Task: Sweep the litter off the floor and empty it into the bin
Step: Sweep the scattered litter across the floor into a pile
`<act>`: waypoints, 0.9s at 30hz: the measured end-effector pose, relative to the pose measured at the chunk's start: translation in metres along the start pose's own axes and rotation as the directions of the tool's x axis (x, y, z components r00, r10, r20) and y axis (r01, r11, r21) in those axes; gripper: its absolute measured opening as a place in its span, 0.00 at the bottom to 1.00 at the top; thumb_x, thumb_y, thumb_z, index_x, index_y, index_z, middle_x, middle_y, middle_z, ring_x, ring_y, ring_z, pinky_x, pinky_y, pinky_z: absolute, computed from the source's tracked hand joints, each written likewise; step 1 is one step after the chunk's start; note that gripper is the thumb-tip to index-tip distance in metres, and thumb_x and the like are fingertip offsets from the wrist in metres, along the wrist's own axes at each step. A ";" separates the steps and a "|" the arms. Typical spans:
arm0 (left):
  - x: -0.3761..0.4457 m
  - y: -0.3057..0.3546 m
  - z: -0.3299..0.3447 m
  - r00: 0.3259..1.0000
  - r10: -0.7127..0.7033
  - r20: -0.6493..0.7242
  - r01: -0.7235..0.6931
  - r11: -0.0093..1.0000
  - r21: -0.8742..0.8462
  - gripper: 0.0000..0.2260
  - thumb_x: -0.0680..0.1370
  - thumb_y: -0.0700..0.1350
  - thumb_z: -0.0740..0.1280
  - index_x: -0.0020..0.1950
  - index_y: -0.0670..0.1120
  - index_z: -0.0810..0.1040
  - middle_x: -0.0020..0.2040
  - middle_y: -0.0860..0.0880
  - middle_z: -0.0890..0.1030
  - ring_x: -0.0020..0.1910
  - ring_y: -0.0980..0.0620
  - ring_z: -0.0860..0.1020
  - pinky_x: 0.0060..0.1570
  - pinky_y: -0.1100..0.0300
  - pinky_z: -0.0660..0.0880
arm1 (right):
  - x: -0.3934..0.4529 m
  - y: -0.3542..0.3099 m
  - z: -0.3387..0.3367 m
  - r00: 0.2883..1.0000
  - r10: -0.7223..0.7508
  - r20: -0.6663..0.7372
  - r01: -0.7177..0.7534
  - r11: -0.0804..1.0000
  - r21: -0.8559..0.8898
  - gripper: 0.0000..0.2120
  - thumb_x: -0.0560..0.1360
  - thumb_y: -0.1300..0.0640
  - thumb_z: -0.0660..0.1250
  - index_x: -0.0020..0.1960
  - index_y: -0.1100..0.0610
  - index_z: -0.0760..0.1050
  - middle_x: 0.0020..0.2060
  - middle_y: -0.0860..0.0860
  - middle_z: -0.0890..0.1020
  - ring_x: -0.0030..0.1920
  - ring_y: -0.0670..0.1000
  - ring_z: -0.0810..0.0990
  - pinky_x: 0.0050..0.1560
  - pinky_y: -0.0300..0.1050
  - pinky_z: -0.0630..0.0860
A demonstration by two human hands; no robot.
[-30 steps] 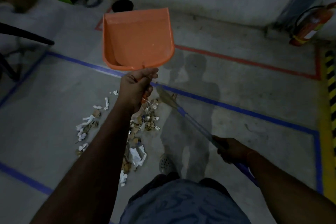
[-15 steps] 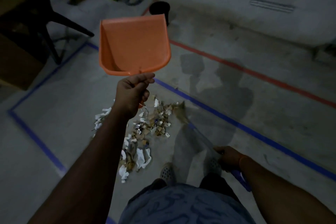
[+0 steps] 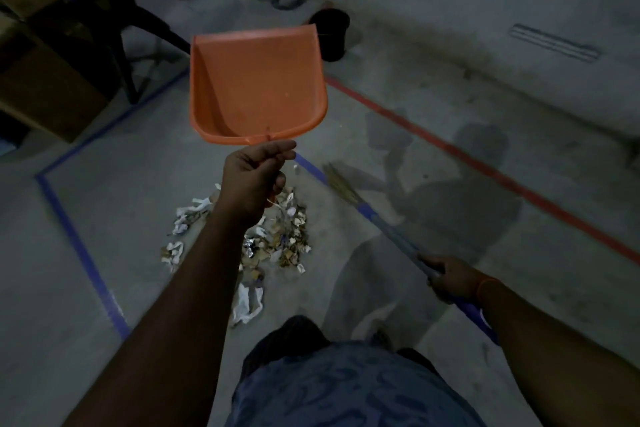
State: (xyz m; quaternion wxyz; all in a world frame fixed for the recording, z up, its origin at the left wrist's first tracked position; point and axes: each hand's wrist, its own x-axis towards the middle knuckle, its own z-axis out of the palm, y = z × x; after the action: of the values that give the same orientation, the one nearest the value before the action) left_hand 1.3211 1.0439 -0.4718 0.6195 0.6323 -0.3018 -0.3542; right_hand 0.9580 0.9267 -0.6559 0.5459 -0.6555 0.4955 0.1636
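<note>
Our left grip (image 3: 254, 180) clasps the dustpan (image 3: 258, 85) at centre frame, above the litter (image 3: 273, 236); our right grip (image 3: 453, 279) clasps the broom (image 3: 374, 215), lower right.

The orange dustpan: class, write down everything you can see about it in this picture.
The dustpan is orange and looks like smooth moulded plastic, with a flat base, raised side walls and a curved back wall. It appears empty. The left hand holds it up in the air by its handle, which the fist hides, with the open lip pointing away from the person. It hangs above the pile of litter on the floor, touching nothing but that hand. The dark bin stands beyond it.
</note>
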 end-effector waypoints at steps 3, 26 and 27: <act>0.011 0.000 0.002 0.999 0.003 -0.036 -0.003 1.000 0.011 0.15 0.80 0.30 0.59 0.55 0.41 0.83 0.46 0.44 0.83 0.25 0.54 0.72 0.25 0.63 0.66 | 0.025 -0.011 -0.022 0.999 0.023 -0.033 -0.024 0.999 -0.035 0.33 0.73 0.72 0.63 0.76 0.54 0.65 0.51 0.60 0.81 0.33 0.55 0.78 0.28 0.44 0.75; 0.193 0.000 -0.046 0.938 -0.044 -0.343 0.010 0.995 -0.101 0.14 0.80 0.30 0.60 0.56 0.40 0.83 0.47 0.44 0.83 0.26 0.55 0.73 0.26 0.63 0.68 | 0.205 -0.173 -0.156 0.969 -0.099 0.227 0.176 0.921 -0.348 0.36 0.71 0.70 0.62 0.76 0.47 0.65 0.41 0.59 0.82 0.30 0.54 0.79 0.30 0.45 0.76; 0.194 0.000 -0.048 0.933 -0.050 -0.356 0.016 0.995 -0.097 0.13 0.80 0.30 0.60 0.56 0.40 0.83 0.47 0.44 0.83 0.26 0.55 0.73 0.26 0.64 0.68 | 0.214 -0.179 -0.161 0.972 -0.095 0.213 0.169 0.916 -0.363 0.36 0.72 0.70 0.62 0.76 0.47 0.64 0.39 0.58 0.82 0.29 0.53 0.80 0.30 0.45 0.76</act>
State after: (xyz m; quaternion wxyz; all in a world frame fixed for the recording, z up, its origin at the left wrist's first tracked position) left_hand 1.4706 0.9119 -0.4871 0.6867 0.6617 -0.1566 -0.2571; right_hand 1.1514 0.6686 -0.6620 0.4640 -0.7617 0.3543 0.2811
